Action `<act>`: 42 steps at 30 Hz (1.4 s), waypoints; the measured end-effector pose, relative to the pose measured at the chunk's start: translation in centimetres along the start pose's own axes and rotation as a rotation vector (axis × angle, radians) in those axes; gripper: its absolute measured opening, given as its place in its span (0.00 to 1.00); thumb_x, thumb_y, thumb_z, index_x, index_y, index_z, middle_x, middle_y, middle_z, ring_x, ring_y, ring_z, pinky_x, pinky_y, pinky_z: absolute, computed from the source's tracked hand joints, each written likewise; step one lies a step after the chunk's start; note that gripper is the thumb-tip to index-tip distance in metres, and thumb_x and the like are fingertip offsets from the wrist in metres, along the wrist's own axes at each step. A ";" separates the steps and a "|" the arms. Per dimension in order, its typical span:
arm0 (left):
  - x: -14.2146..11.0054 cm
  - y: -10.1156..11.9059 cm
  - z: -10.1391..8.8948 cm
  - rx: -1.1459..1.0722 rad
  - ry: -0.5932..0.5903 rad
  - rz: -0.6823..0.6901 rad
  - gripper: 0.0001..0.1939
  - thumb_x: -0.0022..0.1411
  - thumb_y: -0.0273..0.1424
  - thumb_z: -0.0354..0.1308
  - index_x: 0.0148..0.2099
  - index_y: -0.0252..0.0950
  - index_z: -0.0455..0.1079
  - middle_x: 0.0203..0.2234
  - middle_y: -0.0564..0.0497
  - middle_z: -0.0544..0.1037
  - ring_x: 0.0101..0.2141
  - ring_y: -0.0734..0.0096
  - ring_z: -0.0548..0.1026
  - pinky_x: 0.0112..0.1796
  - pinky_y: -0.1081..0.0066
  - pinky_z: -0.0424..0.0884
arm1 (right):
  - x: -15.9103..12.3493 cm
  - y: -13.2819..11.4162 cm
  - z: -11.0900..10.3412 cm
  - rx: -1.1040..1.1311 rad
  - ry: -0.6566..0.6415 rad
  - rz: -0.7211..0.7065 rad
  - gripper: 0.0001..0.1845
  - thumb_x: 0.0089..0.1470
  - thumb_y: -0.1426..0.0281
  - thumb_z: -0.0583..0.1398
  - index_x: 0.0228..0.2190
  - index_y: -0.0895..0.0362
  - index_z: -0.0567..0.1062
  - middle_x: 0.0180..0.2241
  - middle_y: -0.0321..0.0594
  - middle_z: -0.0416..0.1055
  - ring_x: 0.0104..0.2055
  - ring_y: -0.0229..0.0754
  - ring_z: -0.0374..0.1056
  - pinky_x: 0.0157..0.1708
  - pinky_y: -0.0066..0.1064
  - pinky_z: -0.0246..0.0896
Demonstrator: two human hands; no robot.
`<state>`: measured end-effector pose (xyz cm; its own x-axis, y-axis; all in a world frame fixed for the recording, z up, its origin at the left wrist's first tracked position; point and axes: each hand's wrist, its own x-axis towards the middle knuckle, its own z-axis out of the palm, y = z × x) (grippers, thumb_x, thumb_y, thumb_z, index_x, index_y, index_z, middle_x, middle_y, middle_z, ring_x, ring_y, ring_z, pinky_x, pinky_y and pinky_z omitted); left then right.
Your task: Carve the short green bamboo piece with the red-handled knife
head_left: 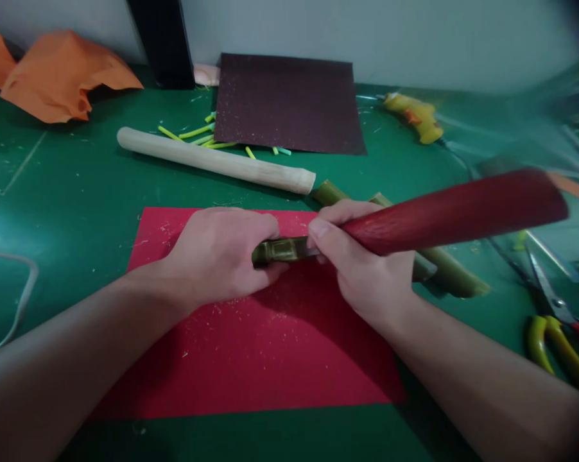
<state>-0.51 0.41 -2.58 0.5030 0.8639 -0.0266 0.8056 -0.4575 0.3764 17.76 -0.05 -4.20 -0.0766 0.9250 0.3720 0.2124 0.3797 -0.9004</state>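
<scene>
My left hand (pixel 222 253) is closed around a short piece of green bamboo (pixel 282 249), low over a red sheet (pixel 251 346) dotted with pale shavings. From the right, my right hand (pixel 366 263) grips a carving tool (pixel 453 208) near its front end. The tool's thick red handle sticks out to the right past my hand. A sliver of metal shows where it meets the bamboo; my fingers hide the rest of the blade, so its exact kind cannot be told.
A pale wooden stick (pixel 217 160) lies beyond my hands. Green bamboo lengths (pixel 456 273) rest to the right, near yellow-handled scissors (pixel 544 340). Farther back are a dark sheet (pixel 289 102), thin yellow-green sticks (pixel 198 131), a yellow glue gun (pixel 414 117) and crumpled orange paper (pixel 63 77).
</scene>
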 end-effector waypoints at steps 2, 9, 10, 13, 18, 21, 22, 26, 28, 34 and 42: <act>0.1 0.1 0.0 0.005 0.007 -0.010 0.12 0.60 0.42 0.55 0.36 0.41 0.74 0.27 0.52 0.78 0.28 0.66 0.72 0.25 0.69 0.53 | 0.1 -0.1 -0.1 0.011 -0.019 0.006 0.14 0.51 0.76 0.62 0.18 0.51 0.71 0.18 0.31 0.68 0.19 0.35 0.62 0.19 0.31 0.59; -0.2 -0.2 0.1 0.042 0.037 0.027 0.13 0.60 0.43 0.55 0.33 0.39 0.71 0.24 0.51 0.74 0.27 0.67 0.71 0.25 0.69 0.52 | 0.2 -0.7 -0.2 -0.100 -0.202 -0.043 0.14 0.50 0.77 0.61 0.17 0.52 0.69 0.17 0.31 0.65 0.20 0.34 0.64 0.19 0.29 0.59; -0.2 -0.2 0.1 0.043 0.039 0.028 0.13 0.60 0.43 0.55 0.33 0.39 0.71 0.24 0.51 0.75 0.27 0.66 0.71 0.25 0.69 0.52 | 0.1 -0.7 -0.2 -0.102 -0.186 -0.045 0.14 0.50 0.77 0.61 0.18 0.52 0.69 0.18 0.31 0.66 0.20 0.34 0.64 0.19 0.29 0.60; -0.3 -0.2 0.0 0.033 0.025 0.010 0.14 0.61 0.44 0.55 0.34 0.40 0.72 0.25 0.51 0.76 0.26 0.67 0.70 0.25 0.69 0.52 | -0.1 -0.4 0.0 -0.067 -0.053 -0.047 0.13 0.51 0.76 0.62 0.19 0.51 0.70 0.20 0.32 0.68 0.23 0.37 0.67 0.23 0.31 0.64; -0.1 0.1 0.0 -0.001 0.006 0.006 0.12 0.60 0.42 0.56 0.36 0.40 0.74 0.28 0.52 0.79 0.29 0.67 0.73 0.26 0.69 0.53 | -0.1 0.0 -0.1 -0.037 -0.002 -0.025 0.13 0.53 0.75 0.62 0.20 0.50 0.71 0.19 0.32 0.69 0.22 0.38 0.67 0.22 0.33 0.64; 0.0 0.1 0.0 0.019 0.000 -0.003 0.13 0.61 0.43 0.55 0.34 0.40 0.73 0.24 0.52 0.76 0.26 0.68 0.70 0.25 0.69 0.52 | 0.1 -0.2 -0.2 -0.046 -0.045 -0.021 0.15 0.51 0.76 0.62 0.17 0.51 0.70 0.18 0.32 0.68 0.21 0.37 0.66 0.21 0.32 0.63; 0.1 0.0 0.1 0.025 0.006 -0.002 0.13 0.61 0.43 0.55 0.34 0.40 0.72 0.23 0.52 0.75 0.25 0.69 0.69 0.24 0.69 0.51 | 0.1 -0.3 -0.2 -0.062 -0.074 -0.023 0.15 0.50 0.76 0.61 0.17 0.51 0.69 0.18 0.32 0.67 0.21 0.37 0.65 0.21 0.31 0.63; 0.0 -0.1 0.2 0.030 0.038 0.020 0.13 0.60 0.43 0.56 0.34 0.40 0.71 0.24 0.51 0.74 0.26 0.67 0.69 0.24 0.69 0.51 | 0.1 -0.5 -0.1 -0.080 -0.140 -0.041 0.14 0.50 0.77 0.61 0.17 0.52 0.69 0.17 0.31 0.66 0.21 0.35 0.65 0.21 0.29 0.63; -0.1 -0.2 0.2 0.021 0.043 0.026 0.13 0.61 0.43 0.56 0.33 0.40 0.71 0.24 0.51 0.75 0.26 0.67 0.70 0.25 0.69 0.51 | 0.0 -0.4 0.0 -0.049 -0.074 -0.033 0.13 0.51 0.76 0.62 0.18 0.51 0.71 0.19 0.32 0.68 0.22 0.36 0.66 0.22 0.30 0.64; 0.0 -0.1 0.0 0.010 0.003 0.017 0.12 0.60 0.42 0.55 0.36 0.40 0.73 0.28 0.51 0.78 0.30 0.64 0.72 0.27 0.68 0.54 | 0.2 0.0 -0.2 -0.016 0.000 0.007 0.13 0.52 0.74 0.62 0.19 0.50 0.73 0.18 0.33 0.68 0.20 0.36 0.63 0.19 0.32 0.60; -0.1 0.1 0.1 0.033 0.027 0.020 0.12 0.61 0.43 0.56 0.34 0.41 0.72 0.24 0.52 0.74 0.26 0.66 0.70 0.24 0.70 0.51 | 0.1 -0.4 -0.2 -0.047 -0.140 -0.036 0.15 0.51 0.77 0.61 0.17 0.52 0.70 0.17 0.31 0.66 0.21 0.34 0.64 0.21 0.29 0.62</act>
<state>-0.44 0.29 -2.61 0.5105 0.8598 0.0058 0.8058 -0.4808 0.3457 17.85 -0.14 -3.72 -0.2200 0.9042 0.3662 0.2517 0.4153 -0.8742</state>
